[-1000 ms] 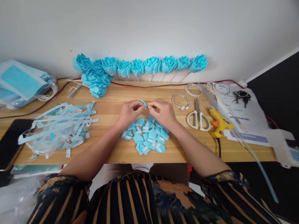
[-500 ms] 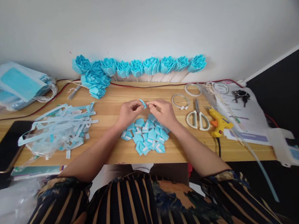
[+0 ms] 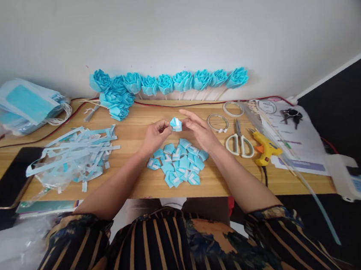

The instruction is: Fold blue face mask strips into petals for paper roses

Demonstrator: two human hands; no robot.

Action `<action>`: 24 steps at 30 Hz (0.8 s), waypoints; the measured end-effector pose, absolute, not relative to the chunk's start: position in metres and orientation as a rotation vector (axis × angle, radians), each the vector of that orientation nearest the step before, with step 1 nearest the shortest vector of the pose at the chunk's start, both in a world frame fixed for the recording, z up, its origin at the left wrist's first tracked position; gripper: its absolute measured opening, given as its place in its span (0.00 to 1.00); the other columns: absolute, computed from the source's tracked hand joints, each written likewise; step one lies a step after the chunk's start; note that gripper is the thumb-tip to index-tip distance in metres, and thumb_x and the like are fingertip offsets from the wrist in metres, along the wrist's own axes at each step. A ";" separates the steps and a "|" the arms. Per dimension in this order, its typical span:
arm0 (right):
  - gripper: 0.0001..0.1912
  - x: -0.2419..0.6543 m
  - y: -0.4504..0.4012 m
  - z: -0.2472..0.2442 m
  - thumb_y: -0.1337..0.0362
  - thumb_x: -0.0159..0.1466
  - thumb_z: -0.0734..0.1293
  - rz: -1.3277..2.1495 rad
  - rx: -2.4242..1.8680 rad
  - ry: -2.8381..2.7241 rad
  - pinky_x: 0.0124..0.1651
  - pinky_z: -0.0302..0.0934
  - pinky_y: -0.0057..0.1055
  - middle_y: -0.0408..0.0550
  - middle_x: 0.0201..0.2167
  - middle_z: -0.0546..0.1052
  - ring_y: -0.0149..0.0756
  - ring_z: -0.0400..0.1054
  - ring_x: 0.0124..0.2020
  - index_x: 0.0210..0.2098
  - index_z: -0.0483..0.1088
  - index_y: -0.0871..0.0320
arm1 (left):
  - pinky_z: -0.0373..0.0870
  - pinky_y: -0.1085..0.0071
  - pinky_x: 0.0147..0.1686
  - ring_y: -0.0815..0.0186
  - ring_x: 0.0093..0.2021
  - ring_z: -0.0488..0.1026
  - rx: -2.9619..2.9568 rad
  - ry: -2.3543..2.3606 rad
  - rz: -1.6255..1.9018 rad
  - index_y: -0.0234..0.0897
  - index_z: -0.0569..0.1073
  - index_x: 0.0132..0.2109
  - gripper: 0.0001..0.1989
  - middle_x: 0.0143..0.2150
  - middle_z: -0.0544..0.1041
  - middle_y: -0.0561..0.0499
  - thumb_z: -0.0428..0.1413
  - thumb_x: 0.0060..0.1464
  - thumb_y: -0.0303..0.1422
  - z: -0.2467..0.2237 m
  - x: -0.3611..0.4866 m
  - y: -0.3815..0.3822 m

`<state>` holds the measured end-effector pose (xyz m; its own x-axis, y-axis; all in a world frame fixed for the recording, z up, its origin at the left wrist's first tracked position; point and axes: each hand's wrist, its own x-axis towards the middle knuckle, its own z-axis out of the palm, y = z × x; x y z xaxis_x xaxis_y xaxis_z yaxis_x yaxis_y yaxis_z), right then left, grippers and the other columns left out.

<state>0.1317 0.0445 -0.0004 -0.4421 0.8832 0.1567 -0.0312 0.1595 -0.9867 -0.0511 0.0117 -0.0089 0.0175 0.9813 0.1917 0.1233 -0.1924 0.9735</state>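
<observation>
Between my two hands is a small folded blue piece [image 3: 176, 124] with a white strip across it. My left hand [image 3: 156, 135] pinches its left edge between thumb and fingertips. At its right side is my right hand [image 3: 199, 128], fingers spread, the index finger raised; the fingertips are beside the piece and do not close on it. Just below the hands lies a pile of similar folded blue pieces [image 3: 183, 162] on the wooden table [image 3: 131, 133].
Blue flowers on sticks [image 3: 182, 81] line the wall. Cut strips [image 3: 73, 155], a phone [image 3: 11, 178] and masks [image 3: 28, 101] lie left. Tape rolls [image 3: 218, 123], scissors [image 3: 239, 139], a yellow glue gun [image 3: 265, 147], papers [image 3: 297, 140] and keys [image 3: 291, 114] lie right.
The folded piece has turned so that its flat face shows. My right hand has let go of it, its fingers spreading. The view has shifted slightly.
</observation>
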 end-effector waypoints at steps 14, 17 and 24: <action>0.25 0.124 0.040 -0.004 0.65 0.58 0.67 0.997 -0.912 -1.812 0.46 0.65 0.35 0.40 0.29 0.72 0.33 0.68 0.33 0.56 0.69 0.53 | 0.61 0.73 0.31 0.70 0.29 0.66 1.470 1.172 1.252 0.34 0.72 0.31 0.12 0.28 0.72 0.53 0.59 0.50 0.40 -0.010 -0.048 0.010; 0.24 0.124 0.040 -0.004 0.66 0.58 0.66 0.958 -0.919 -1.810 0.46 0.65 0.36 0.40 0.29 0.71 0.33 0.69 0.33 0.55 0.70 0.53 | 0.60 0.74 0.30 0.71 0.28 0.65 1.497 1.206 1.250 0.34 0.72 0.31 0.10 0.27 0.72 0.53 0.57 0.50 0.38 -0.010 -0.047 0.011; 0.25 0.126 0.042 -0.005 0.66 0.58 0.65 0.950 -0.936 -1.803 0.48 0.65 0.37 0.41 0.31 0.72 0.34 0.69 0.35 0.55 0.70 0.52 | 0.60 0.73 0.31 0.70 0.28 0.65 1.367 1.212 1.249 0.34 0.72 0.31 0.13 0.28 0.73 0.53 0.60 0.48 0.41 -0.011 -0.049 0.013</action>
<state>0.1265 0.0420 -0.0046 -0.3397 0.8759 0.3427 0.2129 0.4265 -0.8791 -0.0489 0.0125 -0.0110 0.0109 0.9928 0.1189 0.0892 -0.1194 0.9888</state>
